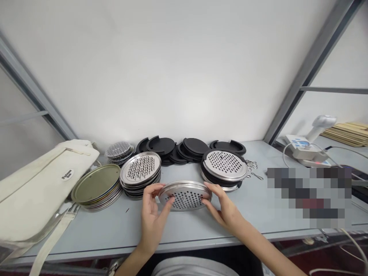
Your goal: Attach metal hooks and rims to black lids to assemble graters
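Note:
Between both hands I hold a round metal grater plate [186, 200], tilted so its perforated face is toward me, above the front of the table. My left hand [153, 214] grips its left rim, thumb on the face and fingers behind. On the right rim, my right hand [222, 207] pinches it the same way. Just behind it to the left is a stack of metal grater plates [140, 168]. Behind my right hand sits another grater plate [224, 164] set in a black ring on a pile. Several black round holders [195, 147] lie along the wall.
At left are a stack of olive-topped round plates [97, 182], a cream bag [43, 188] and smaller grater discs [118, 150]. Small metal clips [252, 165] lie right of the pile. A white scanner on a stand [319, 130] and wooden boards [345, 134] are far right.

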`<action>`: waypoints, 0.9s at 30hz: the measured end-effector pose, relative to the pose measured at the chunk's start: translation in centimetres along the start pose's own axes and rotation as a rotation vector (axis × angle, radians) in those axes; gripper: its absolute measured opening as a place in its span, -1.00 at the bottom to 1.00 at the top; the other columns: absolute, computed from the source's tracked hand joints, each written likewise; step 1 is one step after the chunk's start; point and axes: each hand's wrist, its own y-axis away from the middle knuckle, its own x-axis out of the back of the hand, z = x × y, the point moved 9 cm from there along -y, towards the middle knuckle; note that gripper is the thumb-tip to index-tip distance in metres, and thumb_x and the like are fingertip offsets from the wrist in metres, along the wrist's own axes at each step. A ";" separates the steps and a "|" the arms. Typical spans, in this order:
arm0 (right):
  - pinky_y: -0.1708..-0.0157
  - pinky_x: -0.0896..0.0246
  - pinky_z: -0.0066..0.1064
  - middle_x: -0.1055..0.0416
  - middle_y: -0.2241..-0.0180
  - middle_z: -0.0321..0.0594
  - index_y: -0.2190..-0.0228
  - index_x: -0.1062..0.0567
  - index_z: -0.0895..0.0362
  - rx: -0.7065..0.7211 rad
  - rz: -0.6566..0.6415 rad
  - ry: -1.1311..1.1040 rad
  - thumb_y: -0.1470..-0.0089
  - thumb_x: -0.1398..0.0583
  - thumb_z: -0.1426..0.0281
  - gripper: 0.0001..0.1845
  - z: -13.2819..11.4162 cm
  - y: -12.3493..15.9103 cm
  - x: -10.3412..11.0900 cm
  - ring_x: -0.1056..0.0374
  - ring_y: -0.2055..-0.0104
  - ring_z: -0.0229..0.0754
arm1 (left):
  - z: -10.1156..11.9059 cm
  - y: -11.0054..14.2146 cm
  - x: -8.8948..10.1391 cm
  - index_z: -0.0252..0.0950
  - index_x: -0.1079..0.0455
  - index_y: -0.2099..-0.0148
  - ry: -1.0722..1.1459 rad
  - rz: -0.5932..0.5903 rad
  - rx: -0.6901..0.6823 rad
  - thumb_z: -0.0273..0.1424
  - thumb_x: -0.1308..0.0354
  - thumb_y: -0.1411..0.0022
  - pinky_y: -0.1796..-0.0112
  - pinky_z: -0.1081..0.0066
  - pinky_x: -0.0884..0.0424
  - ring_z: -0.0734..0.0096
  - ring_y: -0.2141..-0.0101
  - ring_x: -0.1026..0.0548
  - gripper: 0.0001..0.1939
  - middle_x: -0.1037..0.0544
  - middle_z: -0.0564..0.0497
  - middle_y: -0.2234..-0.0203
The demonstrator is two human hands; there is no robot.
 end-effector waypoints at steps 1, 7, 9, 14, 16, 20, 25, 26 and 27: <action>0.14 -0.43 -0.25 -0.42 0.18 -0.06 -0.23 -0.05 0.10 0.021 0.005 0.002 -0.26 -0.07 0.46 -0.45 -0.2 0.1 0.1 -0.43 0.13 -0.07 | 0.1 0.1 0.0 -0.18 -0.27 -0.01 -0.013 0.004 -0.016 -0.40 -0.31 -0.13 0.00 0.40 -0.32 0.34 0.02 -0.38 -0.58 -0.38 -0.03 0.07; 0.16 -0.44 -0.28 -0.47 0.17 -0.06 -0.26 -0.03 0.08 0.048 -0.051 0.029 -0.28 -0.06 0.41 -0.43 -0.8 0.4 -0.2 -0.46 0.14 -0.07 | 0.3 0.6 -1.0 -0.17 -0.27 0.01 -0.169 -0.121 -0.053 -0.39 -0.34 -0.09 0.05 0.32 -0.34 0.19 -0.07 -0.29 -0.56 -0.29 -0.10 -0.03; 0.13 -0.42 -0.28 -0.46 0.11 -0.04 -0.27 -0.02 0.08 0.050 -0.082 0.030 -0.28 -0.06 0.42 -0.42 -0.9 0.4 -0.3 -0.45 0.10 -0.07 | 0.6 0.8 -1.3 -0.15 -0.26 -0.01 -0.223 -0.157 -0.065 -0.38 -0.35 -0.09 0.06 0.32 -0.33 0.17 -0.09 -0.28 -0.53 -0.27 -0.10 -0.06; 0.13 -0.39 -0.30 -0.45 0.08 -0.03 -0.27 -0.07 0.10 0.088 -0.149 0.018 -0.27 -0.07 0.47 -0.42 -1.2 0.6 -0.9 -0.42 0.11 -0.10 | 1.4 0.6 -1.9 -0.16 -0.26 0.01 -0.301 -0.222 -0.134 -0.39 -0.31 -0.13 0.11 0.34 -0.30 0.19 -0.03 -0.33 -0.60 -0.34 -0.08 0.00; 0.15 -0.39 -0.30 -0.45 0.09 -0.03 -0.25 -0.10 0.11 0.106 -0.146 0.010 -0.27 -0.07 0.48 -0.44 -1.3 0.6 -0.9 -0.42 0.12 -0.10 | 1.6 0.6 -1.9 -0.18 -0.28 0.07 -0.295 -0.225 -0.167 -0.40 -0.29 -0.15 0.13 0.35 -0.30 0.24 0.05 -0.37 -0.68 -0.37 -0.05 0.08; 0.14 -0.39 -0.30 -0.45 0.12 -0.02 -0.22 -0.16 0.15 0.133 -0.122 -0.001 -0.27 -0.06 0.49 -0.50 -1.7 0.1 -0.7 -0.41 0.12 -0.10 | 1.9 0.7 -1.8 -0.20 -0.31 0.14 -0.293 -0.217 -0.237 -0.39 -0.28 -0.17 0.15 0.33 -0.28 0.27 0.15 -0.38 -0.76 -0.40 0.00 0.22; 0.11 -0.38 -0.28 -0.44 0.09 0.01 -0.17 -0.20 0.15 0.153 -0.114 -0.019 -0.26 -0.02 0.54 -0.55 -2.0 -0.4 -0.6 -0.39 0.08 -0.08 | 2.2 1.0 -2.0 -0.20 -0.34 0.17 -0.324 -0.249 -0.318 -0.40 -0.28 -0.17 0.20 0.32 -0.25 0.28 0.23 -0.38 -0.79 -0.42 0.02 0.30; 0.11 -0.38 -0.28 -0.44 0.09 0.01 -0.16 -0.21 0.15 0.154 -0.114 -0.022 -0.26 -0.02 0.54 -0.55 -2.0 -0.4 -0.6 -0.39 0.07 -0.08 | 2.3 1.0 -2.1 -0.20 -0.34 0.17 -0.319 -0.254 -0.328 -0.41 -0.28 -0.18 0.20 0.32 -0.25 0.28 0.24 -0.37 -0.80 -0.42 0.03 0.31; 0.11 -0.38 -0.28 -0.44 0.09 0.01 -0.16 -0.21 0.15 0.153 -0.118 -0.025 -0.25 -0.02 0.55 -0.55 -1.9 -0.3 -0.6 -0.39 0.07 -0.08 | 2.3 1.0 -2.1 -0.20 -0.34 0.17 -0.312 -0.259 -0.335 -0.42 -0.27 -0.18 0.19 0.31 -0.25 0.28 0.24 -0.37 -0.81 -0.41 0.03 0.32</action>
